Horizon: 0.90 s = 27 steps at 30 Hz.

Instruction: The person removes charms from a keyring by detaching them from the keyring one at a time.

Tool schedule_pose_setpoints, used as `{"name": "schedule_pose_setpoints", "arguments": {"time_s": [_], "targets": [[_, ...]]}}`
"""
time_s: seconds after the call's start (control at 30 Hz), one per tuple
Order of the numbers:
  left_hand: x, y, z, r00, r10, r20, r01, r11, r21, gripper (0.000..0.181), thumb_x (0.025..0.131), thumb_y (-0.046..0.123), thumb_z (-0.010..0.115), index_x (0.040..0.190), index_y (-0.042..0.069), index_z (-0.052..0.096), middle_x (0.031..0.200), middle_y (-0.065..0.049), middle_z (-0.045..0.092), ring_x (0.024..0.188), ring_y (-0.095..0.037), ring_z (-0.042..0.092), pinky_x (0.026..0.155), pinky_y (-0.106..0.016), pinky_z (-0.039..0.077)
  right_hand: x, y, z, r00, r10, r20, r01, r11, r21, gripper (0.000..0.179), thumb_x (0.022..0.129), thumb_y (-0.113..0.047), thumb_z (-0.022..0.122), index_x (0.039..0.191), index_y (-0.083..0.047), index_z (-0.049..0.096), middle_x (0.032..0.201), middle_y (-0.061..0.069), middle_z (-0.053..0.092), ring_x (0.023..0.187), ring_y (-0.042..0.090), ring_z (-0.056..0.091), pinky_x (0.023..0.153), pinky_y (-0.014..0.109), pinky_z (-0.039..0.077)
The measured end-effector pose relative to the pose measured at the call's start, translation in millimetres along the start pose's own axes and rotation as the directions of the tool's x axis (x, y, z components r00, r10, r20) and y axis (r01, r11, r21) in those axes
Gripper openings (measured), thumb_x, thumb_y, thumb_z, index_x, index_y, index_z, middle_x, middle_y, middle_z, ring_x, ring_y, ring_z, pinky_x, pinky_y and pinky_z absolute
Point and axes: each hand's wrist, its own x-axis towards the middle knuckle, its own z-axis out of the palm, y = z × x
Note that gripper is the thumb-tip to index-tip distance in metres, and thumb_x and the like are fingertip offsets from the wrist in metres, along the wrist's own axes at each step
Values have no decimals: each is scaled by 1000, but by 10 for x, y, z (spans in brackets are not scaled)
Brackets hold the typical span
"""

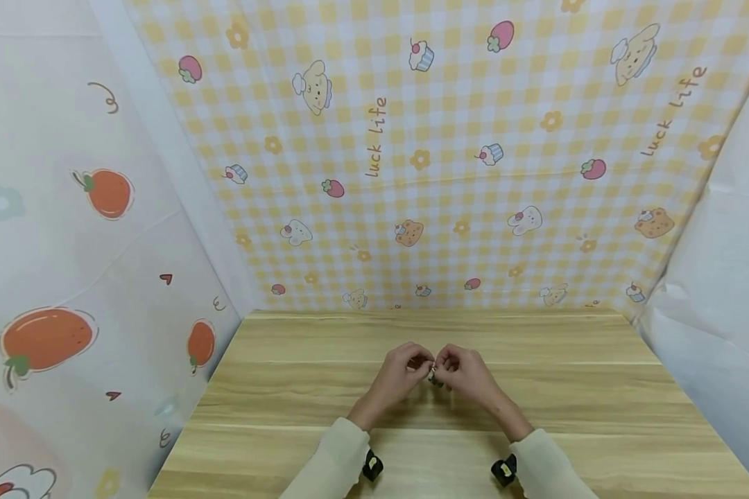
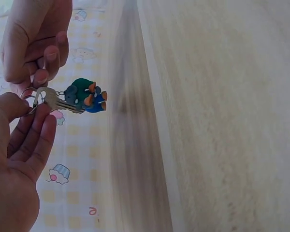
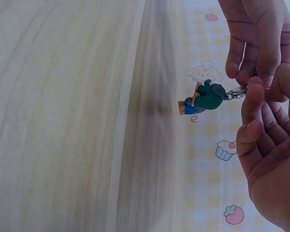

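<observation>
Both hands meet above the middle of the table. My left hand (image 1: 401, 373) pinches a metal key ring (image 2: 29, 99) between thumb and fingers, beside the heads of the keys (image 2: 52, 99). My right hand (image 1: 466, 375) pinches at the same ring from the other side; the exact spot under its fingertips is hidden. From the ring hang the keys and a short chain (image 3: 236, 93) with a small figurine (image 3: 210, 96) in green and blue, with grey and orange parts. In the head view the bunch is small and partly covered by the fingers.
The wood-grain table (image 1: 287, 395) lies under both hands. A yellow checked cloth (image 1: 449, 194) hangs behind its far edge, with a white printed sheet (image 1: 69, 242) on the left and a plain white sheet (image 1: 718, 291) on the right. Dark straps (image 1: 372, 466) sit by the cuffs.
</observation>
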Motion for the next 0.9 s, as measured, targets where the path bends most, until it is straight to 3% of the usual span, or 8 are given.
{"name": "schedule_pose_setpoints", "arguments": {"time_s": [0.33,0.63,0.73,0.9], "targets": [[4,21,30,998,53,-33,-53,999,-1,6,102,2,69,106,5,73,104,-9,73,92,-17,72,82,-22,62,-3,-23,-9,997,65,-37,-64,998,26,8,97,-5,68,98,2,66,77,7,71,61,34,69,53,27,56],[1,31,56,993,116,6,-116,992,54,8,102,1,70,107,4,75,105,-9,73,94,-18,73,84,-21,62,8,-26,-30,994,101,-49,-100,995,12,9,98,-7,67,95,1,65,77,14,72,58,33,68,47,22,48],[-10,33,72,994,108,16,-109,992,66,9,102,2,69,109,5,75,107,-9,73,95,-18,73,85,-20,61,8,-24,-46,991,126,-44,-125,992,19,7,99,-7,66,97,0,66,78,17,72,59,32,67,46,22,47],[-17,42,87,998,61,-16,-60,997,53,7,104,6,68,109,6,73,107,-7,73,95,-14,71,85,-21,61,5,-4,-79,985,170,-29,-168,983,69,9,105,-7,60,105,-3,68,83,18,71,58,21,61,49,24,47]]}}
